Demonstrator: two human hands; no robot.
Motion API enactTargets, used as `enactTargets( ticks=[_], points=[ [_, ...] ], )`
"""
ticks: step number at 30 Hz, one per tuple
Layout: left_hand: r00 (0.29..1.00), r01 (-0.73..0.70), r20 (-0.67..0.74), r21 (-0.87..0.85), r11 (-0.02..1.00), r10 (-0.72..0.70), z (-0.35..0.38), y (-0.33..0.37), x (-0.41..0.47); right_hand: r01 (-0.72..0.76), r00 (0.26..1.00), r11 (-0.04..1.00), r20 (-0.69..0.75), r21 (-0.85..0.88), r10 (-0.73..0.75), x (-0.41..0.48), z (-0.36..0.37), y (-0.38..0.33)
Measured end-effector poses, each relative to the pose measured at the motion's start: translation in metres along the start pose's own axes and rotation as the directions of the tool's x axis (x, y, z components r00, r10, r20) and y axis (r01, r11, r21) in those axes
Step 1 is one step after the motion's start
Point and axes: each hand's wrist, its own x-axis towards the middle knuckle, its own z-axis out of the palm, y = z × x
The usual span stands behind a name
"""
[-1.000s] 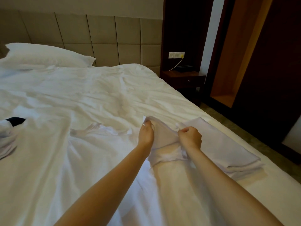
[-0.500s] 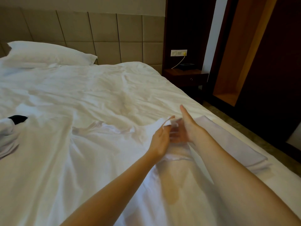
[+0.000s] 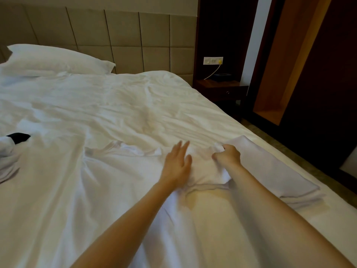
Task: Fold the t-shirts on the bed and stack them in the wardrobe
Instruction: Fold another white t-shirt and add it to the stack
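Pressing with the left hand (image 3: 177,165), fingers spread flat, on a half-folded white t-shirt (image 3: 207,172) lying on the bed (image 3: 328,221), just beside a folded pile (image 3: 270,171) near the right edge. Pinching a bunched corner of it in the curled right hand (image 3: 228,156). Could skew the fold by tugging too hard against a lightly planted palm — or drag the duvet (image 3: 116,113) along, white on white.

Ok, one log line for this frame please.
step: folding t-shirt on bed | left hand: fingers straight, on t-shirt | right hand: grips t-shirt edge | folded pile: beside right hand, on bed
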Motion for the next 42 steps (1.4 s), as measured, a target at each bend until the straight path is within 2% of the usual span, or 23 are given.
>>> enactTargets(
  ticks=[3,6,8,9,11,12,13,15,16,18,20,22,26,29,32,35,37,38,40,42],
  points=[
    [0.978,0.154,0.077,0.364,0.919,-0.194,-0.003,-0.046,-0.004,0.067,0.995,0.995,-0.074,0.074,-0.062,0.004,0.007,0.003],
    [0.968,0.207,0.021,0.492,0.846,-0.249,-0.012,-0.08,-0.013,0.147,0.984,0.986,-0.114,0.076,-0.138,0.003,0.013,0.01],
    [0.967,0.198,0.037,0.52,0.831,-0.253,-0.019,-0.091,-0.008,0.206,0.966,0.974,-0.14,-0.089,-0.217,-0.001,0.016,0.014],
    [0.964,0.194,0.051,0.532,0.824,-0.259,-0.021,-0.093,-0.006,0.221,0.951,0.942,-0.158,-0.254,-0.265,-0.004,0.017,0.014],
    [0.963,0.197,0.048,0.544,0.815,-0.265,-0.023,-0.092,-0.006,0.225,0.899,0.778,-0.183,-0.586,-0.398,-0.01,0.016,0.011],
    [0.964,0.21,0.025,0.537,0.817,-0.264,-0.023,-0.089,-0.006,0.267,0.858,0.686,-0.157,-0.676,-0.489,-0.014,0.018,0.007],
    [0.967,0.225,-0.013,0.515,0.827,-0.255,-0.022,-0.084,-0.007,0.351,0.816,0.63,-0.103,-0.693,-0.568,-0.018,0.023,0.002],
    [0.974,0.226,-0.091,0.419,0.879,-0.207,-0.015,-0.066,-0.007,0.554,0.752,0.555,0.086,-0.621,-0.654,-0.029,0.043,-0.009],
    [0.982,0.19,-0.088,0.372,0.909,-0.17,-0.01,-0.056,-0.008,0.633,0.725,0.529,0.194,-0.566,-0.66,-0.036,0.056,-0.013],
    [0.994,0.094,0.023,0.34,0.936,-0.109,0.004,-0.043,-0.014,0.695,0.715,0.526,0.395,-0.489,-0.577,-0.045,0.082,-0.01],
    [0.986,0.086,0.1,0.396,0.914,-0.136,0.014,-0.048,-0.019,0.654,0.755,0.532,0.506,-0.537,-0.418,-0.039,0.091,0.004],
    [0.979,0.136,0.074,0.455,0.88,-0.189,0.017,-0.058,-0.019,0.581,0.813,0.494,0.493,-0.647,-0.31,-0.026,0.086,0.019],
    [0.978,0.127,0.083,0.485,0.865,-0.19,0.018,-0.059,-0.019,0.378,0.924,0.593,0.322,-0.711,-0.204,-0.014,0.068,0.03],
    [0.979,0.118,0.086,0.504,0.855,-0.186,0.018,-0.056,-0.021,0.293,0.955,0.63,0.253,-0.719,-0.155,-0.019,0.062,0.026],
    [0.984,0.103,0.074,0.52,0.848,-0.165,0.016,-0.052,-0.025,0.211,0.975,0.648,0.11,-0.732,-0.193,-0.029,0.053,0.025],
    [0.989,0.089,0.054,0.516,0.852,-0.136,0.016,-0.046,-0.031,0.117,0.969,0.811,-0.114,-0.573,-0.22,-0.049,0.048,0.032],
    [0.986,0.119,0.048,0.481,0.869,-0.161,0.015,-0.044,-0.039,-0.013,0.981,0.959,-0.191,-0.284,-0.043,-0.057,0.042,0.032],
    [0.982,0.142,0.05,0.45,0.882,-0.184,0.014,-0.044,-0.043,-0.102,0.982,0.991,-0.171,-0.084,0.087,-0.053,0.04,0.03],
    [0.976,0.161,0.088,0.336,0.928,-0.201,0.01,-0.044,-0.051,-0.265,0.96,0.919,-0.011,0.292,0.28,-0.044,0.033,0.025],
    [0.978,0.145,0.125,0.161,0.976,-0.166,0.005,-0.042,-0.059,-0.371,0.927,0.789,0.147,0.489,0.344,-0.044,0.025,0.018]
  ],
)
